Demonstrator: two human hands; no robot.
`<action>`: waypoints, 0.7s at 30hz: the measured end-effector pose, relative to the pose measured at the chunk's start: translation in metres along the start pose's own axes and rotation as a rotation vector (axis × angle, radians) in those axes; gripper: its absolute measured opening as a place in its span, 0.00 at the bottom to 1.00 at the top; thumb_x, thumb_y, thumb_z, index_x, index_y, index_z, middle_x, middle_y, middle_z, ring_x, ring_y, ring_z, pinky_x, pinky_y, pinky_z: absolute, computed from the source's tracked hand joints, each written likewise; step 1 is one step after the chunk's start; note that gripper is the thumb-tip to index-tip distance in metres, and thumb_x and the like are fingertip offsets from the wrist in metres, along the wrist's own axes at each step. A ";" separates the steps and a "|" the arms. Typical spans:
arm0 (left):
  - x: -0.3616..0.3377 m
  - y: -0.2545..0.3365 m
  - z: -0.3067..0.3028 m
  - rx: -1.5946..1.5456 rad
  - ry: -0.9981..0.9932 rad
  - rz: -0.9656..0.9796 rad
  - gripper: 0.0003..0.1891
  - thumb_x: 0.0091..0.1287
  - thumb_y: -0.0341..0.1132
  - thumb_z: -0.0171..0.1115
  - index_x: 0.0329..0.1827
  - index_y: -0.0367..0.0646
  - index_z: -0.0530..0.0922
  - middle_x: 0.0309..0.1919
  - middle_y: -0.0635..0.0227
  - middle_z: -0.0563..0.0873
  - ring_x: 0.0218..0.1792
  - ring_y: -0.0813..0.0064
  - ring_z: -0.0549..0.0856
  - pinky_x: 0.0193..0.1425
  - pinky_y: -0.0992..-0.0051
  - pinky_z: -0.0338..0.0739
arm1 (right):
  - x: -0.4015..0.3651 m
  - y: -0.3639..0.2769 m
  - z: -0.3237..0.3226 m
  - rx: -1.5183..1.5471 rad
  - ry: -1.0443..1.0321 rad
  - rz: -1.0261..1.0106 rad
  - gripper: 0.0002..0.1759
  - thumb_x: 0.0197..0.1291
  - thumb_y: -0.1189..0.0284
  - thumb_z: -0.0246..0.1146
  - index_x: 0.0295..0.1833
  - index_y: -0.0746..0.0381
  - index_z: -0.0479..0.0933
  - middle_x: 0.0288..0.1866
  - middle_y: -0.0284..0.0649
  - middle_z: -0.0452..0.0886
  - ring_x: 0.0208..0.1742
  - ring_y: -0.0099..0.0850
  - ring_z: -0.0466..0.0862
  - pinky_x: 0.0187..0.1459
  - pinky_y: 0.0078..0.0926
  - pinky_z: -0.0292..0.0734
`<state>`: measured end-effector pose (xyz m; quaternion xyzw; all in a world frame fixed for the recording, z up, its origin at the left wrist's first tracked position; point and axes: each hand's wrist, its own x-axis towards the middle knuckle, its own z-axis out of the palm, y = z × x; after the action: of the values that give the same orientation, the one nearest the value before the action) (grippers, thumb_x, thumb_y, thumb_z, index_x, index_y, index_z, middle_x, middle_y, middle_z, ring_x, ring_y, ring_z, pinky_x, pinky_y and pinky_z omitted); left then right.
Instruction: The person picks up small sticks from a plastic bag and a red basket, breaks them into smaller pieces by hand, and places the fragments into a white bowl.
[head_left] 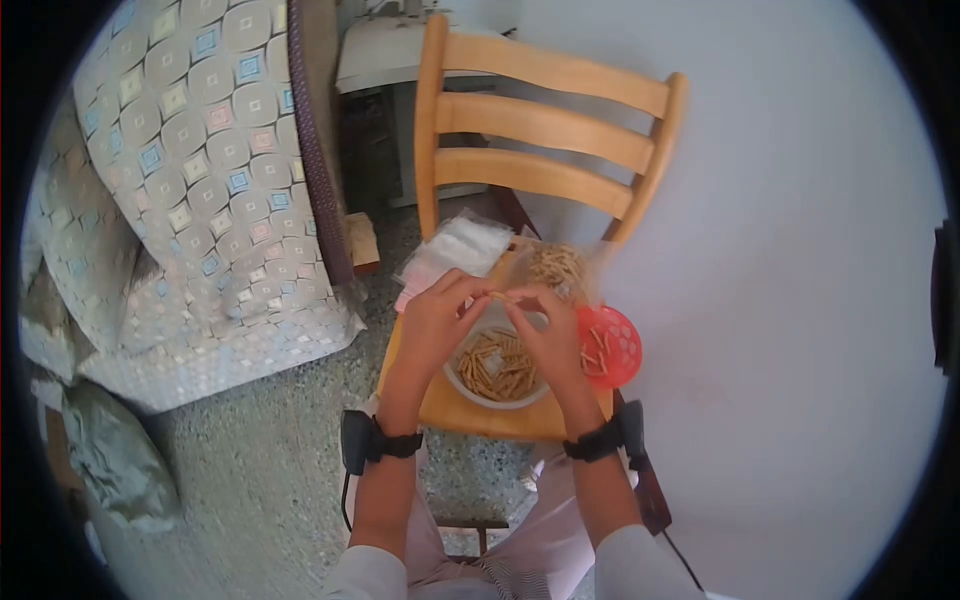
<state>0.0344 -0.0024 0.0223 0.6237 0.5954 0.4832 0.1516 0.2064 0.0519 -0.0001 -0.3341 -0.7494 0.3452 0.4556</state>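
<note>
You sit facing a smooth, light-brown wooden chair (pixel 438 408) on a speckled grey floor (pixel 260 480), near a plain pale wall (pixel 790 300). Your left hand (pixel 438 312) and right hand (pixel 547 328) both pinch a small, thin yellow-tan stick (pixel 497 296) above a round white bowl (pixel 497 404). More tan sticks (pixel 505 380) fill the bowl. Beside it are a round red plastic basket (pixel 630 352) and a crinkly clear bag (pixel 594 258).
</note>
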 end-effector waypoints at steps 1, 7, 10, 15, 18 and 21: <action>0.002 0.000 -0.002 0.012 0.032 -0.013 0.11 0.64 0.29 0.71 0.49 0.46 0.87 0.39 0.69 0.83 0.34 0.72 0.82 0.41 0.75 0.77 | 0.005 -0.001 0.001 0.009 -0.004 0.024 0.10 0.63 0.77 0.69 0.49 0.67 0.82 0.45 0.40 0.86 0.46 0.28 0.86 0.51 0.25 0.80; -0.003 0.011 -0.025 0.051 0.147 0.172 0.11 0.56 0.33 0.77 0.41 0.46 0.87 0.43 0.70 0.80 0.43 0.69 0.83 0.46 0.71 0.78 | 0.012 -0.019 0.010 0.023 0.032 -0.110 0.10 0.60 0.76 0.71 0.47 0.64 0.83 0.44 0.42 0.86 0.40 0.33 0.87 0.45 0.29 0.80; -0.006 0.014 -0.020 -0.015 0.177 0.217 0.11 0.53 0.31 0.79 0.39 0.46 0.87 0.43 0.71 0.81 0.43 0.69 0.83 0.45 0.71 0.77 | 0.010 -0.018 0.013 0.021 -0.072 -0.136 0.11 0.59 0.76 0.70 0.47 0.64 0.83 0.44 0.43 0.85 0.41 0.38 0.87 0.44 0.30 0.80; -0.006 0.003 -0.007 0.054 0.118 0.237 0.12 0.50 0.30 0.80 0.38 0.46 0.88 0.43 0.71 0.83 0.43 0.69 0.82 0.43 0.72 0.76 | 0.008 -0.013 0.033 -0.021 -0.023 -0.144 0.11 0.60 0.76 0.67 0.48 0.64 0.82 0.44 0.45 0.85 0.44 0.44 0.86 0.44 0.35 0.80; -0.005 0.008 -0.012 0.118 0.136 0.168 0.12 0.50 0.29 0.79 0.38 0.44 0.88 0.44 0.69 0.84 0.46 0.68 0.82 0.47 0.71 0.76 | 0.011 -0.013 0.040 0.026 -0.048 -0.059 0.11 0.61 0.74 0.67 0.49 0.63 0.82 0.45 0.45 0.85 0.46 0.46 0.86 0.45 0.37 0.80; -0.001 0.001 -0.028 0.272 0.128 0.114 0.10 0.53 0.29 0.78 0.38 0.43 0.88 0.46 0.67 0.84 0.50 0.65 0.82 0.54 0.69 0.76 | 0.009 -0.007 0.043 -0.004 -0.190 0.014 0.13 0.61 0.70 0.67 0.50 0.63 0.82 0.47 0.46 0.85 0.47 0.47 0.85 0.48 0.40 0.79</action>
<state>0.0129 -0.0142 0.0366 0.6393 0.6273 0.4447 -0.0003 0.1626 0.0467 -0.0054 -0.3057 -0.7877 0.3771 0.3793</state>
